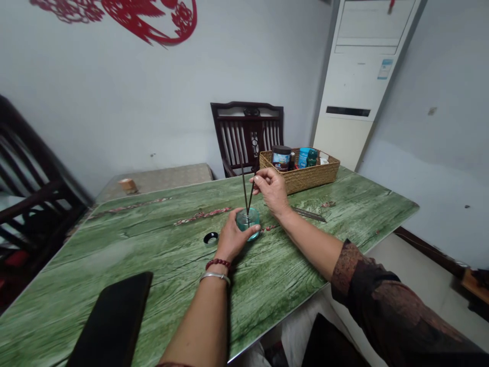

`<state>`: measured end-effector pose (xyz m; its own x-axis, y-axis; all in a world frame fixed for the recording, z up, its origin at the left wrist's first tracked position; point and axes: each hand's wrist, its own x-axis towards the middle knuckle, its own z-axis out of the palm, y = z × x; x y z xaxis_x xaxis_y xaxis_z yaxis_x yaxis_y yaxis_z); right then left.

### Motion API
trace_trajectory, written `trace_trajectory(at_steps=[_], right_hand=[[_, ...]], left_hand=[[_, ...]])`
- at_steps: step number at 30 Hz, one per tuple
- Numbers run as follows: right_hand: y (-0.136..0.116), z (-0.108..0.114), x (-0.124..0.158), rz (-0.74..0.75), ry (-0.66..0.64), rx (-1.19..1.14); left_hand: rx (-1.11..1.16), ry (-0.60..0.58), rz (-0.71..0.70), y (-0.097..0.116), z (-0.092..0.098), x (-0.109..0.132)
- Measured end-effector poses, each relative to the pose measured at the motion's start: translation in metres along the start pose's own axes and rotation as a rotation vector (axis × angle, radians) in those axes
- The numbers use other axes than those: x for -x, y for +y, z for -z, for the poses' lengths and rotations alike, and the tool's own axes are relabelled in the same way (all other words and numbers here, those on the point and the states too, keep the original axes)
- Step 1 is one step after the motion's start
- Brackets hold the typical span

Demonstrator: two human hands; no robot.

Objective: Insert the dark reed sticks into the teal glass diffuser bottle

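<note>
A small glass diffuser bottle (pixel 253 224) with bluish liquid stands on the green table. My left hand (pixel 234 235) is wrapped round its left side and front. One dark reed stick (pixel 243 183) leans in the bottle's mouth. My right hand (pixel 272 191) pinches a second dark reed stick (pixel 250 199), whose lower end is in the bottle's neck. Beyond my right forearm lie several more dark sticks (pixel 311 214) on the table. Left of the bottle rests a black ring-shaped cap (pixel 211 238).
A woven basket (pixel 313 179) of jars and bottles stands at the back right of the green table (pixel 171 285). At the front left lies a black flat object (pixel 114 316). A small wooden-looking container (pixel 128 185) sits at the back left. Behind the table is a dark wooden chair (pixel 250 109).
</note>
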<state>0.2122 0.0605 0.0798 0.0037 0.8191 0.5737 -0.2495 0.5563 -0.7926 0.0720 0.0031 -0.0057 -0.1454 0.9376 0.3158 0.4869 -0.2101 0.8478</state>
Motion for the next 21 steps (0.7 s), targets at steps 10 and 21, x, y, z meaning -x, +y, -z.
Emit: trace_trajectory(at_steps=[10, 21], right_hand=[[0.029, -0.008, 0.009, -0.076, -0.056, 0.182], [0.026, 0.120, 0.031, 0.005, 0.184, 1.039]], left_hand=[[-0.007, -0.020, 0.011, 0.001, 0.001, 0.001], [0.028, -0.007, 0.004, -0.002, -0.001, 0.000]])
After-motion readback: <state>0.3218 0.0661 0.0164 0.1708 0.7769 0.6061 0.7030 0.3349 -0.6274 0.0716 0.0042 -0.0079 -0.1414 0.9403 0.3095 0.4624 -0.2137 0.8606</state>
